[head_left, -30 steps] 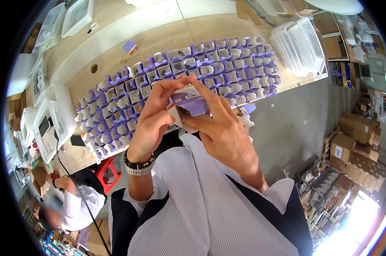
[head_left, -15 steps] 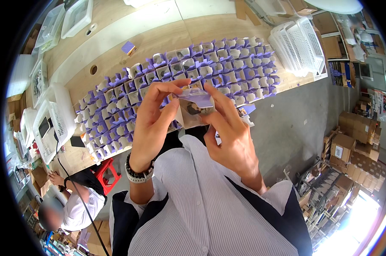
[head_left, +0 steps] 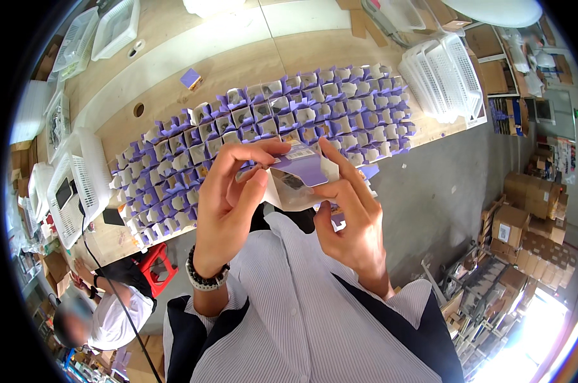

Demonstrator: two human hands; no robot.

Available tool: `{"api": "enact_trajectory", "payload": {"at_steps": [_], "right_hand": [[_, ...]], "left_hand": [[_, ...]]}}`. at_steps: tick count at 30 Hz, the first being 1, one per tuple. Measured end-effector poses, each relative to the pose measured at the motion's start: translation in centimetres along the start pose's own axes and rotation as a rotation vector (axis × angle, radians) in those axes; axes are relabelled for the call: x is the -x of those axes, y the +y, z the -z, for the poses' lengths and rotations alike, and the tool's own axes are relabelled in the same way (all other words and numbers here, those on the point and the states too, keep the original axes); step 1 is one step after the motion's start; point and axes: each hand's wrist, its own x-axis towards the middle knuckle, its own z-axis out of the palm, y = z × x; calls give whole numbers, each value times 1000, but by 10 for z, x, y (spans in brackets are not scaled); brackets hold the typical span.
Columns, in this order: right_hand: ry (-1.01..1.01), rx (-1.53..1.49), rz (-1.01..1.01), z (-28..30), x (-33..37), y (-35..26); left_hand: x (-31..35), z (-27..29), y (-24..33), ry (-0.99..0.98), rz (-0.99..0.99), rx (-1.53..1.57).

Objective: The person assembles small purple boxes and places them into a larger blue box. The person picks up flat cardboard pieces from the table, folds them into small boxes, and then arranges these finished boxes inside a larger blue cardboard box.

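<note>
Between both hands, in front of my chest, is a small purple-and-white carton [head_left: 305,171] with its top end open. A purple flap with a white label stands over the opening, and something dark in clear plastic shows inside. My left hand [head_left: 233,198] grips its left side, thumb and index finger at the rim. On the other side my right hand [head_left: 353,220] holds it, with the index finger along the edge and the thumb lower down. Just beyond stand rows of similar open cartons [head_left: 250,115] with raised flaps, many with contents inside.
A single purple carton [head_left: 190,79] lies apart on the wooden table [head_left: 167,96]. Stacked white baskets [head_left: 442,80] stand at the right end, more white bins [head_left: 84,185] at the left. A red stool [head_left: 156,265] and a seated person [head_left: 113,313] are at lower left.
The carton has tilted in my hands, and its purple flap now leans further over the opening, showing its label. My right fingers have shifted along the edge. The view has moved slightly.
</note>
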Motion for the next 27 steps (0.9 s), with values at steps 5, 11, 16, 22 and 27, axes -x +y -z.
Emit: {"api": "enact_trajectory", "payload": {"at_steps": [5,11,16,22,27], "right_hand": [[-56,-14,17,2,-3,-3],[-53,-71,-54,1,1,22],[-62,-242,-367,20,6,50],[6,-248,-631,33,3,134],[125,-344,-656,78,-18,238]], "left_hand": [[-1,0,-3,7,52,29],[-6,-11,-22,1,145,-82],[-23,-40,-50,77,242,-95],[-66,-82,-125,-101,214,-212],[-102,-114,-151,-257,71,-440]]}}
